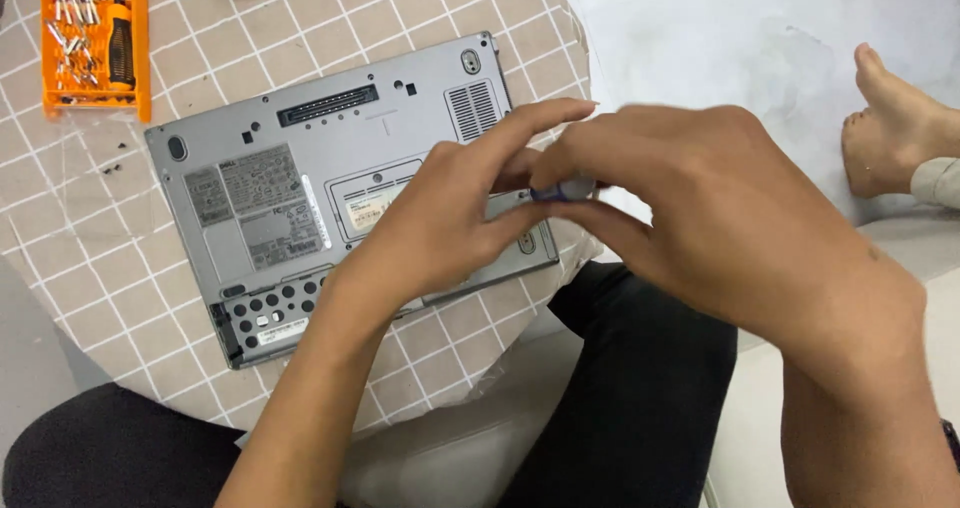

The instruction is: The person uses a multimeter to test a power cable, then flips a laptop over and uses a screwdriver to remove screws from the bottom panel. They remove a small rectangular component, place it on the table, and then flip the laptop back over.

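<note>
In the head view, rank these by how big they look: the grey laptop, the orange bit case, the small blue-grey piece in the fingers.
1. Grey laptop, lying underside up, by far the largest.
2. Orange bit case, clearly smaller.
3. Small blue-grey piece, smallest, though the fingers hide part of it and it sits nearer the camera.

Even, soft daylight, faint shadows, no glare; the hands (600, 198) are slightly motion-blurred, the rest sharp.

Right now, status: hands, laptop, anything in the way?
Left hand and right hand meet over the laptop, pinching a small blurred part. Laptop upside down on the table. Bit case sits clear, far corner.
</note>
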